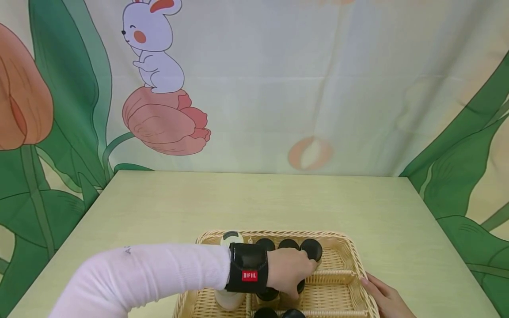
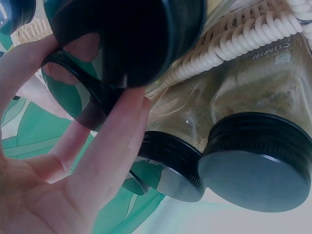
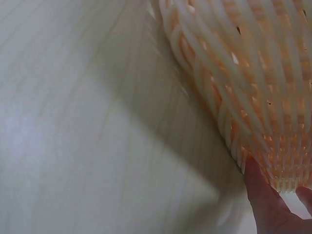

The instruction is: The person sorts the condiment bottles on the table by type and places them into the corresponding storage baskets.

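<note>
My left hand (image 1: 292, 270) reaches over a divided wicker basket (image 1: 350, 247), its fingers curled at the black lid of a spice jar (image 1: 311, 250). In the left wrist view, the fingers and thumb are around that black lid (image 2: 73, 83). Beside it stand clear jars with black lids, one a cumin jar (image 2: 258, 165) with brown powder inside. My right hand (image 1: 385, 297) grips the basket's right side. In the right wrist view, its thumb (image 3: 258, 185) lies against the woven wall (image 3: 253, 97).
More black-lidded jars (image 1: 267, 293) stand in the middle and front compartments. A pale bottle (image 1: 229, 300) stands in the left compartment, partly hidden by my left forearm. The basket sits on a pale wooden table (image 1: 254, 198), with a printed curtain (image 1: 254, 97) behind.
</note>
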Demonstrator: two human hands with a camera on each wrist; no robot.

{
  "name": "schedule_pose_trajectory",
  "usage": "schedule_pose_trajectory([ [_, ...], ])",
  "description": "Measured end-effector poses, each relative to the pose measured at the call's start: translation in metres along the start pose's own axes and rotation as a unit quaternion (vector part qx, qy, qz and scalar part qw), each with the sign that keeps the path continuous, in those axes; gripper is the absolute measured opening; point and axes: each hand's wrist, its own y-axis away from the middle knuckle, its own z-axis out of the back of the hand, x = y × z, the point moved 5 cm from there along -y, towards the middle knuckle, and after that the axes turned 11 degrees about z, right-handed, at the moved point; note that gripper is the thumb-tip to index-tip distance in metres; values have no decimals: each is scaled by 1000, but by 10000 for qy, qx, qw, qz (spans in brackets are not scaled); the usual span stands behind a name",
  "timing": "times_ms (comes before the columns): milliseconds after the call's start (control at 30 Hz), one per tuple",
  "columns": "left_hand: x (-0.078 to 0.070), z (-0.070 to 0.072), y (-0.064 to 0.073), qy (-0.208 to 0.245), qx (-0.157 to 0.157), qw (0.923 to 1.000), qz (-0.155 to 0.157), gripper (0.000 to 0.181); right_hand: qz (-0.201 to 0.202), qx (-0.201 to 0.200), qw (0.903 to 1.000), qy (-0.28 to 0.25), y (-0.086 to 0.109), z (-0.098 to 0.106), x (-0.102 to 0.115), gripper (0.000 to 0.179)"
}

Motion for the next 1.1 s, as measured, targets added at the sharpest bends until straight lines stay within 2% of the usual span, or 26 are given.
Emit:
schedule_pose_trajectory([
  [333, -2, -2, 1, -71, -12, 9998, 198, 57, -3, -47, 9999, -107, 1, 0, 0, 94],
  [533, -3, -2, 6, -307, -166, 9994, 50, 57, 16, -52, 9999, -117, 1, 0, -1, 92],
  [733, -3, -2, 9, -306, -237, 9992, -55, 62, 25, -31, 9999, -98, 1, -1, -1, 93],
  [900, -3, -2, 10, -441, -413, 9981, -133, 61, -15, 0, 10000, -79, 0, 0, -1, 97],
  [1100, -1, -2, 12, -383, -446, 9982, -90, 61, -19, 36, 10000, -23, 0, -1, 0, 99],
])
